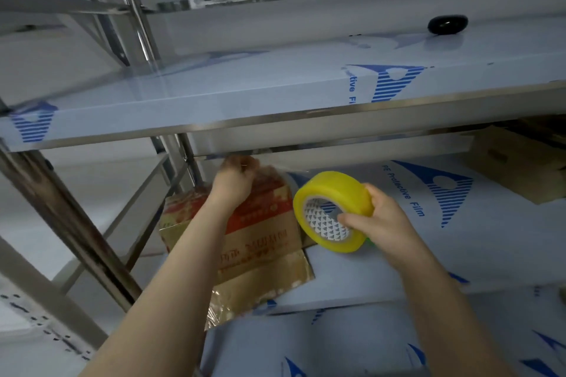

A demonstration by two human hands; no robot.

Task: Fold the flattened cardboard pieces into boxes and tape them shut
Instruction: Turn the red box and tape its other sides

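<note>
Tape roll point(333, 193) sits in right hand point(376, 220), beside box point(263, 242) at left hand point(234, 180).

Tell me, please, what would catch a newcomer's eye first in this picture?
The bright yellow tape roll, held in the right hand at the centre, stands out first. Just left of it, the left hand reaches to the top of a red-and-brown printed cardboard box on a film-covered metal shelf.

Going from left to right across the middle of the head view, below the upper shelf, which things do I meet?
Slanted metal frame bar → printed cardboard box → yellow tape roll, held by the right hand → plain brown cardboard at the far right edge.
</note>
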